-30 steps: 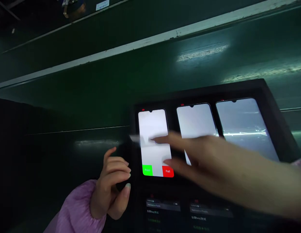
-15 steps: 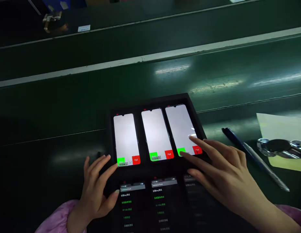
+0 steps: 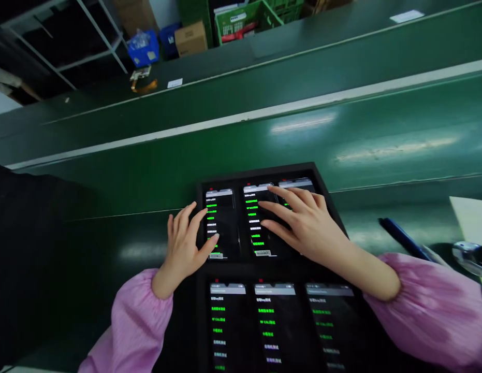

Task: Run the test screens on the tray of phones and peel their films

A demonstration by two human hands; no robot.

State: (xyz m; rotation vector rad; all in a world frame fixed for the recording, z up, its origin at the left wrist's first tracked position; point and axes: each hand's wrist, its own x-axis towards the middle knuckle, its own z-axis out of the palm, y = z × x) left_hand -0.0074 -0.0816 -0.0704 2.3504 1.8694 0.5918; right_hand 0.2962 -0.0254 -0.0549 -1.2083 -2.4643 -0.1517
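Several smartphones lie face up in two rows in a black tray (image 3: pixel 260 270), their dark screens showing lists of green and white text. My left hand (image 3: pixel 182 241), fingers apart, is at the back-left phone (image 3: pixel 227 223), thumb and index over its left side. My right hand (image 3: pixel 303 215) spreads over the back-middle phone (image 3: pixel 248 243), fingertips at its screen; I cannot tell whether they touch. It partly covers the back-right phone (image 3: pixel 298 182). In the front row are a left phone (image 3: pixel 233 326), a middle phone (image 3: pixel 279 326) and a dimmer right phone (image 3: pixel 334 326).
A dark blue pen (image 3: pixel 399 235) lies right of the tray, near a pale paper (image 3: pixel 471 217) and a shiny metal object (image 3: pixel 469 256). Across the green bench (image 3: pixel 166 171) are a green crate (image 3: pixel 248 23), a blue bin (image 3: pixel 143 49) and a cardboard box (image 3: pixel 191 39).
The back-row screens have switched from white with green and red buttons to dark text lists. My right hand has moved left from the back-right phone to the middle one. The view has shifted and brightened.
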